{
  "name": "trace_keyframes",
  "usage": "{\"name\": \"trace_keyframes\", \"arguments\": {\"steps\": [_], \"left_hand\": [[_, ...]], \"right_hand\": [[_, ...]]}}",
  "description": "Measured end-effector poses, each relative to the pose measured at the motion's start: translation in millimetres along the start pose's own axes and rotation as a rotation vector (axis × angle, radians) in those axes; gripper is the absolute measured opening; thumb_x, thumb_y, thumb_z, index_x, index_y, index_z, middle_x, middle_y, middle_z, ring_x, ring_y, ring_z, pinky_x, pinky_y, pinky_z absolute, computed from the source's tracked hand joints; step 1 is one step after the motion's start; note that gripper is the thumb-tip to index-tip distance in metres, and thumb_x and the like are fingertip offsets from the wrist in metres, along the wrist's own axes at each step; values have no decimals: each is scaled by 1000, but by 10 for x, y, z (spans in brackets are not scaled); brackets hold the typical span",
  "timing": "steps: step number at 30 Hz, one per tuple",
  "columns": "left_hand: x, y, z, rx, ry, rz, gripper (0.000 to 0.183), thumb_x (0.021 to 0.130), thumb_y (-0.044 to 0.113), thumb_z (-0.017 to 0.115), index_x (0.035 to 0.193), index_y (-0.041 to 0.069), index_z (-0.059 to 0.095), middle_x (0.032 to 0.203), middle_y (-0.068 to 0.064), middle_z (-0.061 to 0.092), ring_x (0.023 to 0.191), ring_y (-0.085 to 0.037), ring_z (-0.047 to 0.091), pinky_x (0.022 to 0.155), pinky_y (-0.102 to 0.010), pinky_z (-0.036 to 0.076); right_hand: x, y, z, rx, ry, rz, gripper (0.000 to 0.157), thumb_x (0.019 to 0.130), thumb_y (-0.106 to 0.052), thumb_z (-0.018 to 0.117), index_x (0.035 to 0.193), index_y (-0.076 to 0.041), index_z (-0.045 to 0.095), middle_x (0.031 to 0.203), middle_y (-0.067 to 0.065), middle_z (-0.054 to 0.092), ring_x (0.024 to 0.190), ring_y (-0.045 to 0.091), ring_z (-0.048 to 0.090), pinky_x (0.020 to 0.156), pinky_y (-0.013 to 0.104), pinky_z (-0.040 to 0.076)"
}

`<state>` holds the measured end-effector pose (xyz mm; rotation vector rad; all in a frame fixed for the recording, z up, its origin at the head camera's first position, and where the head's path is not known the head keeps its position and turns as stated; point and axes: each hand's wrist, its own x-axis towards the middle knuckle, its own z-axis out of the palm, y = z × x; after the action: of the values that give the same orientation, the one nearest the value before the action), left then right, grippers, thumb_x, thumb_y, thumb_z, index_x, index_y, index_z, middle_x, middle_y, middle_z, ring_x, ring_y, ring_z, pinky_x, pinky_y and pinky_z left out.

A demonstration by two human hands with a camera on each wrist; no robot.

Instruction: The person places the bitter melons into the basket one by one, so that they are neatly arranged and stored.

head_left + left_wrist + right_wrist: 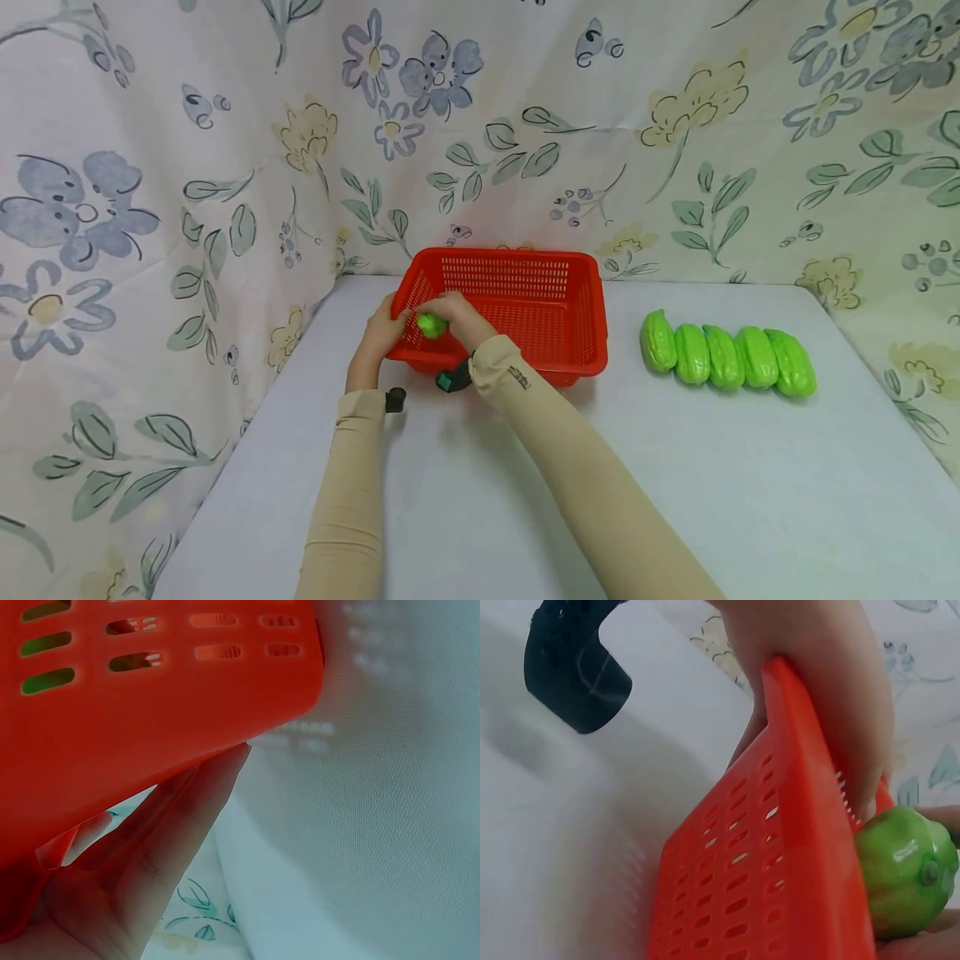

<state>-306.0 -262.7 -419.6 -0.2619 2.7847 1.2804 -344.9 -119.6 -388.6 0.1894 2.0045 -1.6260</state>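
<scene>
Left hand [380, 333] gripped left side of red basket [536, 329]; right hand [457, 317] gripped green fruit [432, 325] inside basket, near its left wall. Work looked early: no other fruit visible in basket; five more fruits [724, 357] lay outside in close row on desk [750, 467], right of basket. Curtain [495, 125] hung just behind basket; left desk edge near left hand. Ample room in front, some between basket and row.
</scene>
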Motion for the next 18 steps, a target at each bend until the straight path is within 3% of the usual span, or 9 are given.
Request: {"name": "trace_keyframes", "arguments": {"steps": [3,6,8,12,15,18], "left_hand": [[4,-3,-1,0,0,-4,59,105,29,40,157,14,16,148,-22,42,118,-36,52,101,-52,45],[-4,-3,-3,6,4,-4,59,105,28,40,157,14,17,148,-22,42,119,-36,52,101,-53,44],[-7,-4,-2,7,6,-3,59,104,28,40,157,13,17,148,-22,42,120,-36,52,101,-53,44],[-8,-8,2,4,7,-2,59,104,28,41,157,13,17,148,-22,42,121,-36,52,102,-53,44],[-8,-9,6,7,8,2,59,104,28,41,157,13,17,147,-22,43,120,-36,52,101,-53,44],[-8,-8,8,8,12,5,58,104,28,41,156,13,18,145,-23,45,118,-36,52,100,-53,45]], "right_hand": [[279,96,6,33,-34,12,76,81,-20,79,146,-5,42,131,9,55,110,21,55,94,31,51],[320,148,4,100,-83,8,76,82,-14,78,147,-3,40,137,10,52,119,24,52,103,34,47],[29,61,0,132,-87,28,72,88,-10,71,150,-4,35,150,11,42,135,27,42,115,39,34],[-342,-40,-22,160,-90,26,67,93,-7,63,151,-2,31,156,12,33,144,28,33,121,43,24],[-447,-58,-27,162,-83,17,66,94,-6,60,152,-1,29,158,13,30,145,28,30,121,43,22],[-378,-9,-21,147,-74,9,65,94,-9,61,152,-3,30,158,13,31,145,28,30,121,44,23]]}}
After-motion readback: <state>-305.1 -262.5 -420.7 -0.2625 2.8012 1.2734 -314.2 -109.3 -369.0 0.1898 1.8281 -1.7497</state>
